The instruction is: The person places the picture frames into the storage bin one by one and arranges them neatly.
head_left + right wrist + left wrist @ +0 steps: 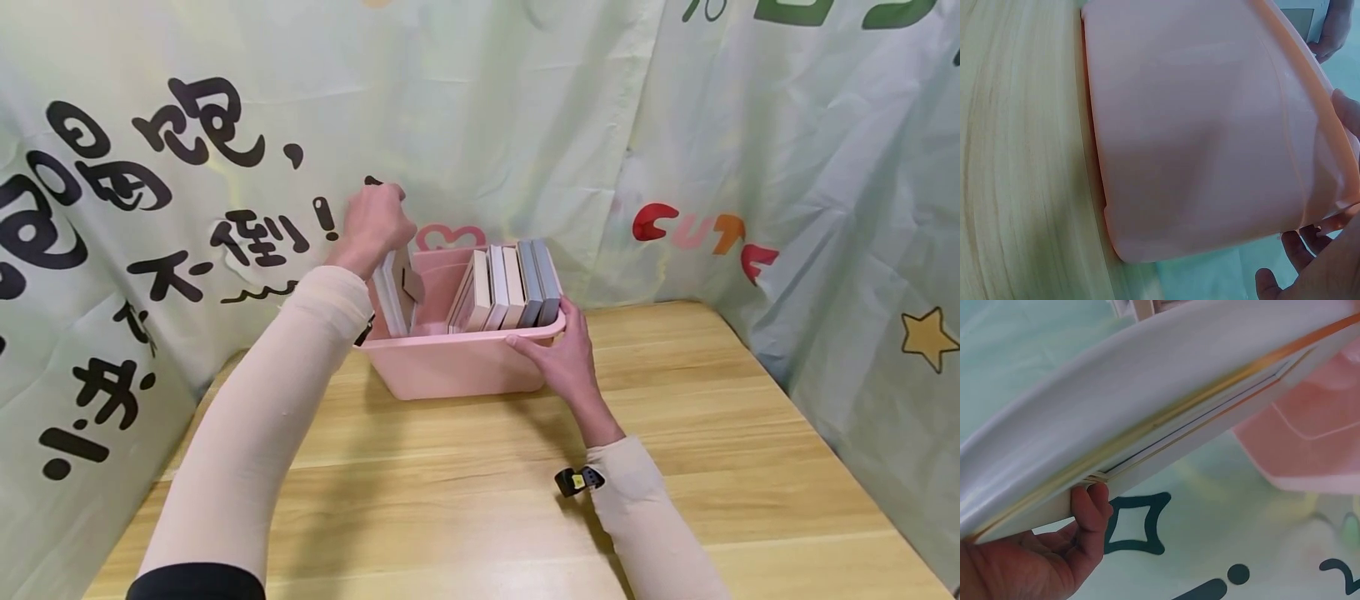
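Observation:
A pink plastic bin (457,367) stands on the table with several picture frames (510,287) upright in its right part, their edges white, beige and grey-blue. At the bin's left end, my left hand (378,218) holds a white picture frame (390,292) by its top; its brown back with a stand flap faces the middle of the bin. In the left wrist view, curled fingers (1091,506) grip the edge of this frame (1147,412). My right hand (566,354) grips the bin's front right corner, thumb on the front rim.
Bare wooden table (465,483) lies in front of the bin and to its right. Right behind the bin hangs a pale printed curtain (480,125), which also runs along both sides of the table.

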